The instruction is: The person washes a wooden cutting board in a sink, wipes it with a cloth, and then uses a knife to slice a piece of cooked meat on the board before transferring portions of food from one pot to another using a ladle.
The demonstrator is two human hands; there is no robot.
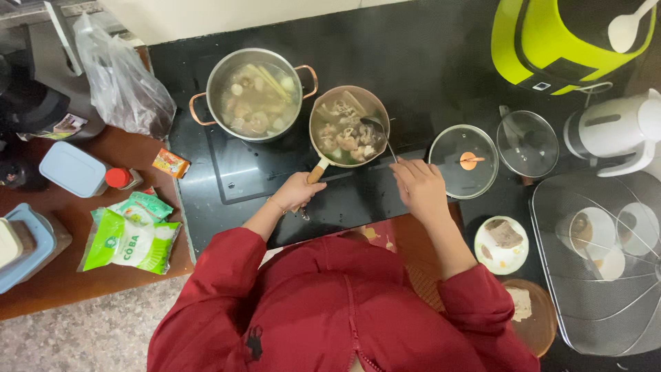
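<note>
My left hand [297, 191] grips the wooden handle of a small saucepan [349, 126] on the black cooktop [241, 172]. The saucepan holds broth with pieces of meat and greens. My right hand [420, 187] holds a metal ladle [377, 128] whose bowl dips into the saucepan's right side. Behind and to the left stands a larger steel pot [253, 95] with copper-coloured handles, filled with broth, meat and stalks. My red sleeves fill the lower middle of the view.
Two glass lids [463, 162] [527, 143] lie right of the saucepan. A green cooker [571, 41], white kettle [616, 131], mesh food cover [599, 262] and small plate [501, 244] are on the right. Packets [131, 241], lidded boxes [72, 169] and a plastic bag [120, 83] sit left.
</note>
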